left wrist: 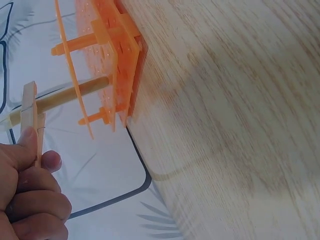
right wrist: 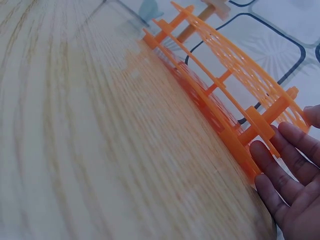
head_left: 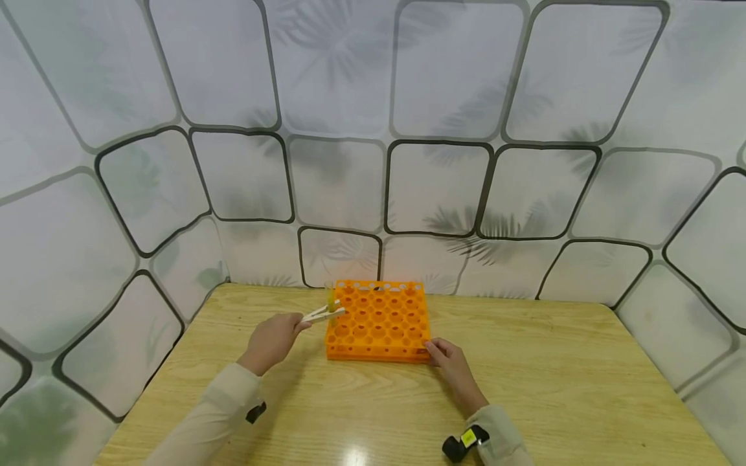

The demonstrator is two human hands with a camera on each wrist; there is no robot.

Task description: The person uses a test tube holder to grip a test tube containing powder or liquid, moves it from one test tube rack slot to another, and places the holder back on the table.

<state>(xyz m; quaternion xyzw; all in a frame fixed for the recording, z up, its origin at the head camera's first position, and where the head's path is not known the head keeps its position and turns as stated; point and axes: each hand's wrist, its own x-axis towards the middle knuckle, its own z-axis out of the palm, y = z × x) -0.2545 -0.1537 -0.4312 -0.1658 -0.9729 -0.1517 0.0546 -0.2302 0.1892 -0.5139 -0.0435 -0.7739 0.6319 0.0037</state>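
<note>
An orange test tube rack (head_left: 377,353) stands on the table, with tiers of round holes. My left hand (head_left: 272,340) grips a wooden test tube clamp (head_left: 317,316) at the rack's left side. Held in the clamp's jaws is a test tube (left wrist: 62,99) with yellow contents. In the left wrist view the tube reaches past the top tier, its lower end near the middle tier; whether it sits in a hole there I cannot tell. My right hand (head_left: 456,374) holds the rack's front right corner, thumb at the top tier and fingers against the side (right wrist: 274,172).
The wooden table (head_left: 559,375) extends to both sides and in front of the rack. Close behind the rack rises a patterned fabric wall (head_left: 344,194), which also bounds the left and right sides.
</note>
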